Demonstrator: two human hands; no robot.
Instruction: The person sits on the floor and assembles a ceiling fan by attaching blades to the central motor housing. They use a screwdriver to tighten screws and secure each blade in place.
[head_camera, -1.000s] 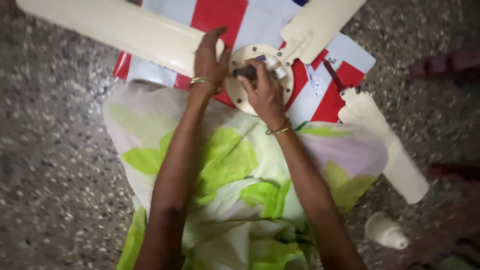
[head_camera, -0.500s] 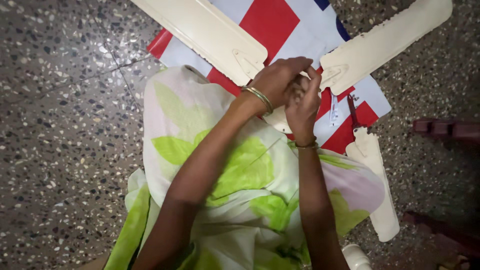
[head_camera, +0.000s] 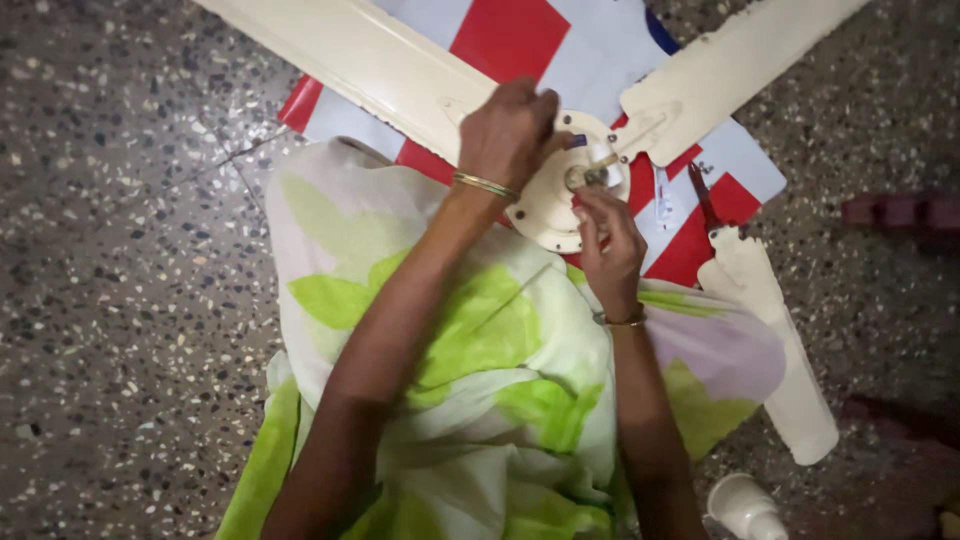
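floor (head_camera: 120, 250): speckled terrazzo
sheet (head_camera: 520, 40): red, white — under the fan
cup (head_camera: 745, 508): white — floor, lower right
pliers (head_camera: 703, 195): red handles, on sheet

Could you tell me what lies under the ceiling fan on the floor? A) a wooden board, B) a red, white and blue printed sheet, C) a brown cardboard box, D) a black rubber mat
B: the ceiling fan's motor hub and cream blades rest on a red, white and blue sheet spread on the speckled floor.
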